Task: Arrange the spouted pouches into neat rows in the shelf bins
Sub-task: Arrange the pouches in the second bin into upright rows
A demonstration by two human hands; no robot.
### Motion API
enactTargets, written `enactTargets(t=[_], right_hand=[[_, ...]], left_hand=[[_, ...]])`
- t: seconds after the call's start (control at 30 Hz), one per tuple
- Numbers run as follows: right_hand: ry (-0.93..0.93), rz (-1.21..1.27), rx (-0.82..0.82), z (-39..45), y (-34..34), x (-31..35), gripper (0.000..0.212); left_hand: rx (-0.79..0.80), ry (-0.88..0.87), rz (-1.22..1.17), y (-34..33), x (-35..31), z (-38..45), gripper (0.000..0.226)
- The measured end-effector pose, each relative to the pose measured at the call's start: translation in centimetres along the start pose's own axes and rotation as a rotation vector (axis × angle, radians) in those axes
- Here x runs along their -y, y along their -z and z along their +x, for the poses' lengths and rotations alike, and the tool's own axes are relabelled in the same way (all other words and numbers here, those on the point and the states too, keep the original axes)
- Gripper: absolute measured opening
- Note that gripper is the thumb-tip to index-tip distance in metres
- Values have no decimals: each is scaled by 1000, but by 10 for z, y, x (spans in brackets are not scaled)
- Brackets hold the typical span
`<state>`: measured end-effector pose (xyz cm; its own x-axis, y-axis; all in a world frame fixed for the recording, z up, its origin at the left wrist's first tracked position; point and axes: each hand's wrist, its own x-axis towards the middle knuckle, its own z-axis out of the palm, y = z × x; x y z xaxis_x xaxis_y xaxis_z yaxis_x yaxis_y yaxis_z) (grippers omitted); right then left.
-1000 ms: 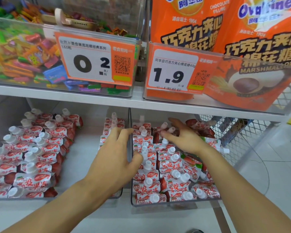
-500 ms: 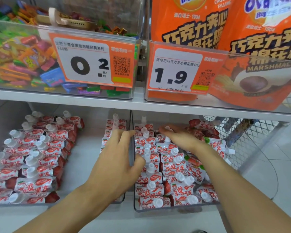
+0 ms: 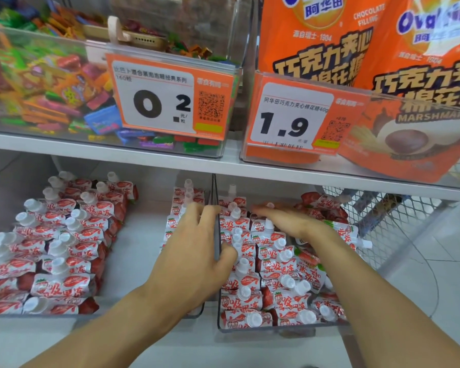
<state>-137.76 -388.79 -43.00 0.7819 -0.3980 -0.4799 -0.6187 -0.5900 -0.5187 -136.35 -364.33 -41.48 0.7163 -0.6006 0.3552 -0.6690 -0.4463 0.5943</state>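
Red-and-white spouted pouches with white caps fill two clear bins on the lower shelf. The right bin (image 3: 276,328) holds several overlapping rows of pouches (image 3: 274,264). The left bin (image 3: 96,312) has pouches (image 3: 64,251) along its left side and a thin column (image 3: 182,205) by its right wall. My left hand (image 3: 194,251) rests over the wall between the bins, fingers on the left bin's side, thumb touching pouches in the right bin. My right hand (image 3: 290,221) lies flat, palm down, on the pouches at the back of the right bin. Neither hand holds a pouch.
The upper shelf (image 3: 144,158) carries a clear bin of mixed wrapped candies (image 3: 51,83) with a 0.2 price tag (image 3: 168,102) and orange marshmallow bags (image 3: 383,62) behind a 1.9 tag (image 3: 292,120). A wire mesh basket (image 3: 383,219) stands right of the bins, above tiled floor.
My right hand has flattened from spread, raised fingers and pressed down onto the back pouches. My left hand has stayed on the bin wall. The camera has moved slightly closer.
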Motion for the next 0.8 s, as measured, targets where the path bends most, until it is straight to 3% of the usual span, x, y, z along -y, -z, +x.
enactTargets(t=[0.17,0.27,0.37,0.43,0.5,0.63,0.67,0.73,0.8], right_hand=[[62,137,12,1,-4,4,71],[60,189,12,-1,-8,1,73],[65,197,-3,-10,-8,-2,90],[125,102,-48,-22,0,-4,75],[251,-49,-274,-34,11,-10,51],[301,-41,-942,-37,39,-39,22],[262,-125,-1007,-32,43,-50,33],[166,-298,-956,-28,44,-68,62],[166,-267,-884,-23,42,-81,61]], left_hand=[[10,5,-33,-1,0,2,42],[12,7,-15,-1,1,4,40],[10,23,-1,-2,0,4,41],[17,37,-3,-1,-1,4,42],[21,43,6,-1,-1,3,43],[23,40,-2,0,-1,2,43],[23,43,-5,-1,-1,2,44],[22,50,-2,-2,-2,3,44],[19,54,6,-3,-2,3,43]])
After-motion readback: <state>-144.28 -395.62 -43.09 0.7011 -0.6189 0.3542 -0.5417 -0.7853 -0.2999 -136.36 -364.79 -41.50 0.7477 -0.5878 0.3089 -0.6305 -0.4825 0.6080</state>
